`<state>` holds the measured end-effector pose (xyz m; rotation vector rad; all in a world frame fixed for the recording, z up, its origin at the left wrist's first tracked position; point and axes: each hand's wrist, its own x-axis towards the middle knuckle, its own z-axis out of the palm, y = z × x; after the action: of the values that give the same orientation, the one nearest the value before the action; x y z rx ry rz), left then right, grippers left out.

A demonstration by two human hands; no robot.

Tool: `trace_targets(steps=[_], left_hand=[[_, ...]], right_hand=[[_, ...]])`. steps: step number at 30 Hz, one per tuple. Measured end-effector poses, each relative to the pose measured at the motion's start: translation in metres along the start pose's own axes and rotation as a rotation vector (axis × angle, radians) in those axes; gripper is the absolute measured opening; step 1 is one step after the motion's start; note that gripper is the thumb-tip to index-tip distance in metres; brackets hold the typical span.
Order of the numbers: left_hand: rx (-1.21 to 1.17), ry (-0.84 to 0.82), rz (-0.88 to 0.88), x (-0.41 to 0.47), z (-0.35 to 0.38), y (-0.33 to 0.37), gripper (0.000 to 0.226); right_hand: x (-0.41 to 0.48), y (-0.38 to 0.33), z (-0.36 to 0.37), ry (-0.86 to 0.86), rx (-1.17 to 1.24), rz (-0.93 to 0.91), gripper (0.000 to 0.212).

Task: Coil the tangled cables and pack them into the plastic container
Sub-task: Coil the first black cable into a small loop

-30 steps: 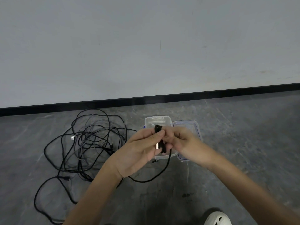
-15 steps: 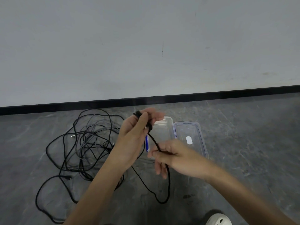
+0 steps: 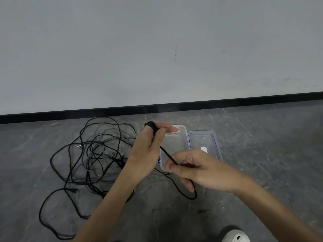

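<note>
My left hand [image 3: 148, 151] grips small black cable coil [image 3: 151, 125] at fingertips. My right hand [image 3: 194, 169] pinches trailing strand [image 3: 167, 154], 5 o'clock of coil. Clear container [image 3: 180, 137] on floor, 3 o'clock of tangled cables [image 3: 90, 154].

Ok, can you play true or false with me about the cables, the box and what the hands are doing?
1. The left hand holds a small coil of black cable. True.
2. The right hand holds nothing. False: it pinches the same black cable further down.
3. The lid lies on the floor beside the plastic container. True.
4. The tangled cables are packed in the plastic container. False: they lie in a pile on the floor to its left, and nothing shows inside it.
</note>
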<state>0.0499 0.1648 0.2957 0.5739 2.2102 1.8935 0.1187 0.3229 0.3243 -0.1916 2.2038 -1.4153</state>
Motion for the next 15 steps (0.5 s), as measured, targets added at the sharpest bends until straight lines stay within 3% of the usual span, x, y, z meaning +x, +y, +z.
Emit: trace_targets(steps=[4, 7, 10, 13, 15], left_hand=[[0.097, 0.021, -0.023, 0.0, 0.001, -0.003, 0.025], [0.24, -0.135, -0.029, -0.002, 0.002, -0.003, 0.024], [0.304, -0.332, -0.037, -0.004, 0.002, -0.001, 0.021], [0.213, -0.424, -0.116, -0.005, 0.004, 0.001, 0.027], [0.058, -0.466, -0.245, -0.008, 0.005, 0.004, 0.05]], right_hand=[[-0.001, -0.004, -0.003, 0.078, -0.115, -0.056, 0.022], [-0.002, -0.004, -0.006, 0.148, -0.198, -0.103, 0.034], [-0.005, -0.004, -0.011, 0.206, -0.233, -0.114, 0.025], [-0.008, -0.005, -0.015, 0.262, -0.178, -0.158, 0.024], [-0.008, -0.006, -0.018, 0.283, -0.135, -0.204, 0.029]])
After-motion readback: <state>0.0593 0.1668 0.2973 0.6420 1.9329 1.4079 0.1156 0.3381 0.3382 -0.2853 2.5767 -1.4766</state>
